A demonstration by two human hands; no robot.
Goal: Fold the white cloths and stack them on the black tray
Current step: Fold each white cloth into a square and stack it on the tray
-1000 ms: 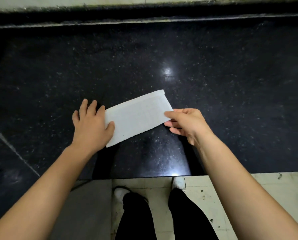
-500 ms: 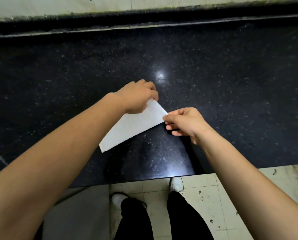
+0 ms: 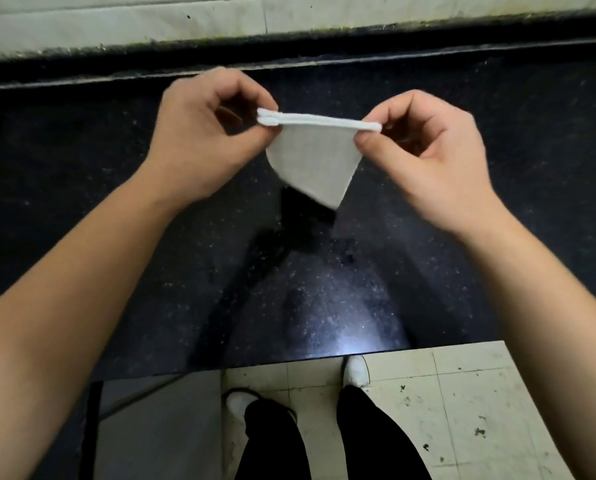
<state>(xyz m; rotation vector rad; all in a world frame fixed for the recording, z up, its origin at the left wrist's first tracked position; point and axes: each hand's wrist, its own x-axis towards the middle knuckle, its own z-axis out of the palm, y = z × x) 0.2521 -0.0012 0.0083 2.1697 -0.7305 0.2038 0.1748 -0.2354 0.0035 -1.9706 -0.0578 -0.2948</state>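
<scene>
- The folded cloth hung above the counter, toward 12 o'clock.
- The left hand pinched its 9 o'clock corner; the right hand pinched its 3 o'clock corner.
- Advised: keep the top edges flush and taut.
- The tray and other cloths were out of view; the layer count was unclear.

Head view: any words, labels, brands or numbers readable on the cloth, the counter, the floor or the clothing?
None can be read. The white cloth, pinched at its top corners by the left hand and right hand, is plain; the black counter shows only speckles, the floor tiles only dark stains, the white shoes no marks.
</scene>
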